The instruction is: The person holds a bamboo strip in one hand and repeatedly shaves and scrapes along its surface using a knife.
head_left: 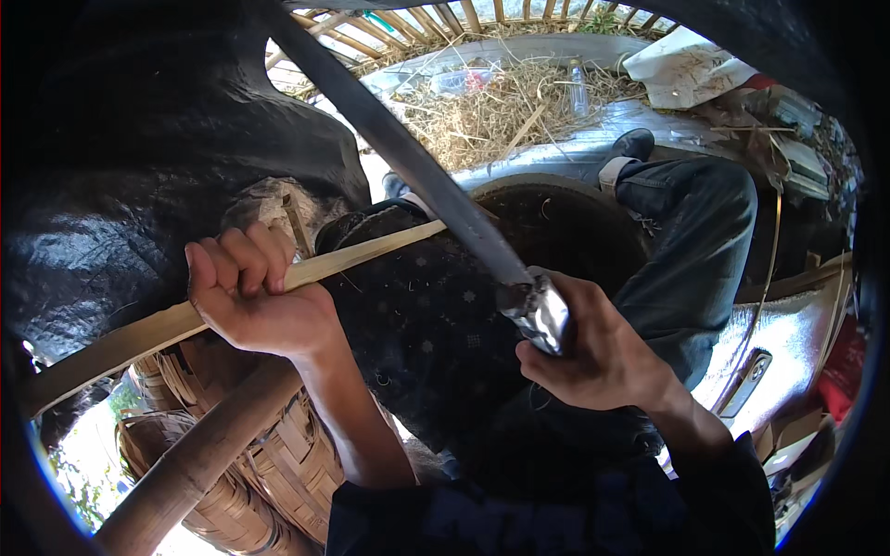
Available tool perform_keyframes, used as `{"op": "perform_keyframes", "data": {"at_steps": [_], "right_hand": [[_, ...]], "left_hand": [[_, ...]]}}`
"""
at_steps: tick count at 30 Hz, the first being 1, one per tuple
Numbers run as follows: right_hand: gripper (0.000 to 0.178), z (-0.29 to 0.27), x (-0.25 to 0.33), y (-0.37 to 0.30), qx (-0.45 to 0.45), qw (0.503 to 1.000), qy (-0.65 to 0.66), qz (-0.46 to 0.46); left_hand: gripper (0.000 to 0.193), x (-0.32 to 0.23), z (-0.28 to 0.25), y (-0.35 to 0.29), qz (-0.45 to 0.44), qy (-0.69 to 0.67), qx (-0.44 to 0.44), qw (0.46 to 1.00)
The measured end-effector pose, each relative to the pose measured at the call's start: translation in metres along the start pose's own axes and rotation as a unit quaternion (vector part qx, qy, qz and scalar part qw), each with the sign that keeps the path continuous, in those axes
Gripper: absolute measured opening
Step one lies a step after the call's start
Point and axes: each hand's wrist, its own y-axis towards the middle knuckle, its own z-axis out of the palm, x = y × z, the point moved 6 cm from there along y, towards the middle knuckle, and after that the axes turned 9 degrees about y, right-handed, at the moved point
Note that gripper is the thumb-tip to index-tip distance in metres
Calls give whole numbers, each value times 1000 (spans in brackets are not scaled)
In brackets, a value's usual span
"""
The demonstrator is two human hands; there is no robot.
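Note:
My left hand [260, 292] is closed around a long, pale bamboo strip [357, 256], fingers curled over it and palm turned up. The strip slants from the lower left up to the middle, where its far end meets the knife's blade. My right hand [603, 347] grips a large knife [399, 148] by its handle, which has a shiny silver part next to the blade. Its long, dark blade points up and to the left, crossing in front of the strip's tip. Whether the edge touches the strip, I cannot tell. Dark patterned cloth [417, 343] covers my lap below both hands.
Black plastic sheeting [111, 176] hangs at the left. A thick bamboo pole [199, 454] and woven baskets [297, 449] stand at the lower left. Straw [491, 116], a clear bottle [578, 88] and a white sack [686, 69] lie ahead. A phone-like object [746, 380] is at the right.

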Motion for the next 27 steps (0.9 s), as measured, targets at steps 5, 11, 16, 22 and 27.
{"op": "perform_keyframes", "data": {"at_steps": [5,11,16,22,27], "right_hand": [[33,3,-54,0,113,954,-137,242],[36,1,-9,25,73,975,-207,32],[39,14,44,17,69,945,-255,-194],[33,7,-59,-4,107,968,-195,116],[32,-15,-76,1,86,958,-235,138]], "left_hand": [[40,5,18,-2,-17,-2,9,1000],[39,5,14,-6,-17,33,8,999],[40,5,20,-3,-15,42,29,999],[37,4,22,-4,-15,21,28,999],[38,6,14,-6,-32,-3,8,999]]}}
